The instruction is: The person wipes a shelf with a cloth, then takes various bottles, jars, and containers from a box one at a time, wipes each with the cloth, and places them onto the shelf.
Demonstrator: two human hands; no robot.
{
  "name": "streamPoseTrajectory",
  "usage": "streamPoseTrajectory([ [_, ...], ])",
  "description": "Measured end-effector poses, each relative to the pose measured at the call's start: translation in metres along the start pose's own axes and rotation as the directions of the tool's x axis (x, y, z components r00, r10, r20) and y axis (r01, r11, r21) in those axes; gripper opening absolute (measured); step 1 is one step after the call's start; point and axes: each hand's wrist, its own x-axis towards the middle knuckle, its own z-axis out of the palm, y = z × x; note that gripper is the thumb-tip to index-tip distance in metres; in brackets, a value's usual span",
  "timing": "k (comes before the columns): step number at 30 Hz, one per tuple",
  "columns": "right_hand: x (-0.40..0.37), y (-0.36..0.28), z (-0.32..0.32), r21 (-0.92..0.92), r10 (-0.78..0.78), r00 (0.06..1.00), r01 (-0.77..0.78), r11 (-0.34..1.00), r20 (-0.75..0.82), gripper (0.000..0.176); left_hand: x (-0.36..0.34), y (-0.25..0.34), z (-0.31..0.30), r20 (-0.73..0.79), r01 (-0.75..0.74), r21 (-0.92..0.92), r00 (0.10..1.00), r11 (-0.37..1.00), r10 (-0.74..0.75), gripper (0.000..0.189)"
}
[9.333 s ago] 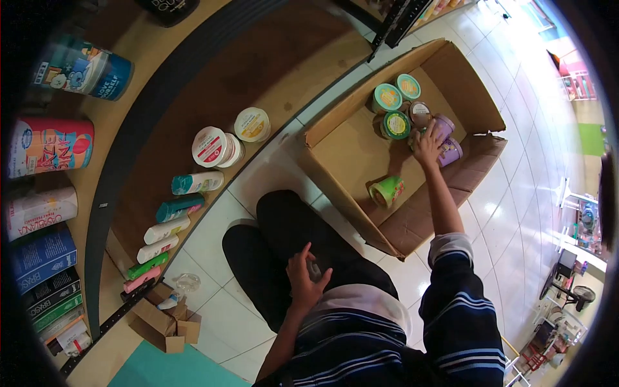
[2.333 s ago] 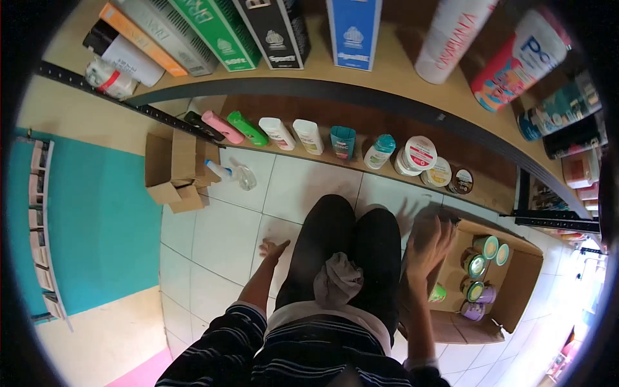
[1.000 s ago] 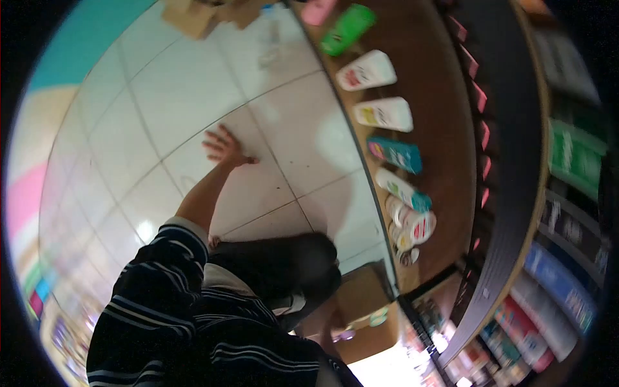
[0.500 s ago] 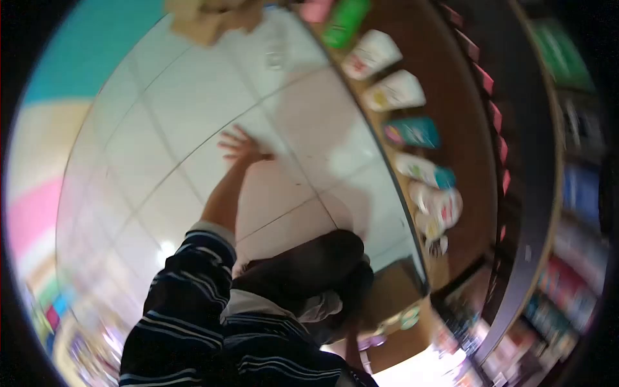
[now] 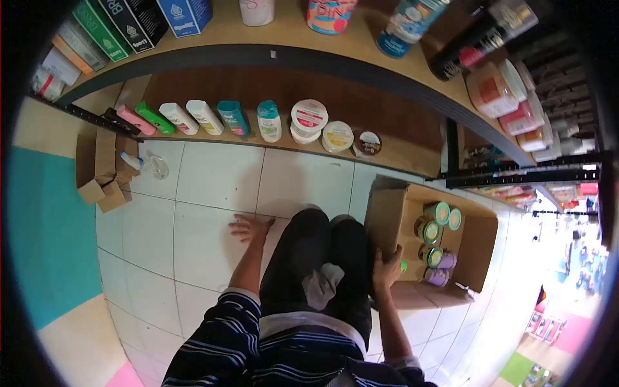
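My left hand rests on the white tiled floor with its fingers spread and nothing in it. On the other side of my knees, my right hand grips the near wall of an open cardboard box. Inside that box are several round tubs, among them a green-lidded jar and a purple tub. Just beyond my right fingers a small bit of bright green shows. A grey cloth lies across my lap between the hands.
Ahead, the low shelf holds a row of bottles, such as a teal bottle, and white tubs. An upper shelf juts out above it. Left, a torn cardboard box stands beside a clear plastic bottle.
My view has swung round, so the shelf now lies ahead instead of at the right. My left hand stays spread on the floor. My right hand, mostly hidden before, now shows on the box.
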Motion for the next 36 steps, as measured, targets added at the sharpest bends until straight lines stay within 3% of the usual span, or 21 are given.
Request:
streamPoseTrajectory([
  [1, 0.000, 0.009, 0.008, 0.136, -0.107, 0.985, 0.125, 0.983, -0.131, 0.056, 0.002, 0.003, -0.002, 0.047, 0.130, 0.024, 0.990, 0.991, -0.131, 0.141],
  [2, 0.001, 0.004, 0.009, 0.251, -0.198, 0.944, 0.265, 0.931, -0.265, 0.055, 0.006, 0.006, -0.004, 0.054, 0.149, 0.002, 0.987, 0.989, -0.149, 0.141],
  [4, 0.007, -0.020, 0.004, 0.239, -0.294, 0.909, 0.368, 0.899, -0.294, 0.056, 0.023, 0.014, -0.012, 0.172, 0.262, 0.261, 0.934, 0.929, -0.312, 0.147],
  [5, 0.012, -0.040, 0.003, 0.295, -0.366, 0.868, 0.466, 0.834, -0.334, 0.055, 0.025, 0.014, -0.013, 0.180, 0.291, 0.250, 0.923, 0.924, -0.339, 0.147],
  [7, 0.021, -0.073, 0.015, 0.340, -0.457, 0.822, 0.560, 0.755, -0.339, 0.055, 0.020, 0.009, -0.009, 0.115, 0.179, 0.144, 0.974, 0.973, -0.196, 0.146],
  [9, 0.034, -0.109, 0.039, 0.157, -0.571, 0.736, 0.653, 0.741, -0.364, 0.053, 0.016, 0.012, -0.016, 0.143, 0.193, 0.114, 0.968, 0.974, -0.209, 0.146],
  [11, 0.036, -0.148, 0.065, 0.239, -0.629, 0.700, 0.710, 0.662, -0.338, 0.051, 0.011, 0.012, -0.021, 0.163, 0.166, 0.037, 0.972, 0.985, -0.170, 0.147],
  [13, 0.042, -0.179, 0.100, 0.567, -0.524, 0.841, 0.499, 0.655, -0.134, 0.053, 0.009, 0.009, -0.025, 0.179, 0.155, -0.005, 0.972, 0.988, -0.151, 0.147],
  [16, 0.066, -0.206, 0.158, 0.683, -0.458, 0.874, 0.435, 0.587, -0.164, 0.060, 0.011, 0.004, -0.021, 0.206, 0.131, -0.052, 0.971, 0.990, -0.117, 0.148],
  [18, 0.077, -0.225, 0.172, 0.815, -0.268, 0.942, -0.011, 0.579, 0.203, 0.067, 0.015, 0.005, -0.019, 0.211, 0.131, -0.067, 0.971, 0.989, -0.115, 0.149],
  [19, 0.078, -0.234, 0.178, 0.813, -0.274, 0.938, -0.015, 0.582, 0.213, 0.067, 0.016, 0.006, -0.017, 0.201, 0.139, -0.075, 0.972, 0.988, -0.121, 0.150],
  [22, 0.086, -0.252, 0.194, 0.832, -0.317, 0.937, 0.057, 0.552, 0.146, 0.073, 0.020, 0.003, -0.014, 0.211, 0.137, -0.074, 0.970, 0.988, -0.119, 0.150],
  [25, 0.114, -0.259, 0.222, 0.898, -0.494, 0.848, 0.356, 0.259, -0.194, 0.079, 0.021, 0.003, -0.014, 0.227, 0.119, -0.063, 0.969, 0.991, -0.102, 0.150],
  [26, 0.114, -0.258, 0.229, 0.900, -0.500, 0.846, 0.351, 0.260, -0.185, 0.079, 0.020, 0.003, -0.015, 0.227, 0.115, -0.059, 0.969, 0.992, -0.099, 0.150],
  [28, 0.106, -0.252, 0.231, 0.810, -0.393, 0.846, 0.493, 0.319, -0.360, 0.073, 0.018, -0.001, -0.016, 0.237, 0.112, -0.074, 0.967, 0.991, -0.092, 0.150],
  [29, 0.086, -0.251, 0.216, 0.696, -0.329, 0.875, 0.483, 0.532, -0.356, 0.062, 0.019, 0.001, -0.017, 0.242, 0.096, -0.095, 0.968, 0.991, -0.071, 0.150],
  [30, 0.068, -0.243, 0.199, 0.696, -0.338, 0.872, 0.488, 0.526, -0.355, 0.062, 0.018, 0.002, -0.020, 0.241, 0.101, -0.105, 0.968, 0.989, -0.074, 0.150],
  [32, 0.039, -0.236, 0.166, 0.685, -0.427, 0.904, 0.289, 0.669, 0.036, 0.047, 0.017, 0.003, -0.027, 0.288, 0.106, -0.068, 0.954, 0.992, -0.082, 0.149],
  [33, 0.032, -0.247, 0.150, 0.685, -0.436, 0.899, 0.291, 0.668, 0.043, 0.047, 0.020, 0.004, -0.026, 0.286, 0.116, -0.074, 0.954, 0.991, -0.090, 0.149],
  [34, 0.025, -0.259, 0.131, 0.686, -0.545, 0.838, 0.413, 0.599, -0.028, 0.038, 0.021, 0.003, -0.021, 0.269, 0.124, -0.059, 0.958, 0.991, -0.103, 0.149],
  [36, 0.023, -0.289, 0.096, 0.596, -0.740, 0.641, 0.681, 0.425, -0.205, 0.026, 0.020, 0.001, -0.019, 0.261, 0.136, -0.046, 0.958, 0.990, -0.120, 0.149],
])
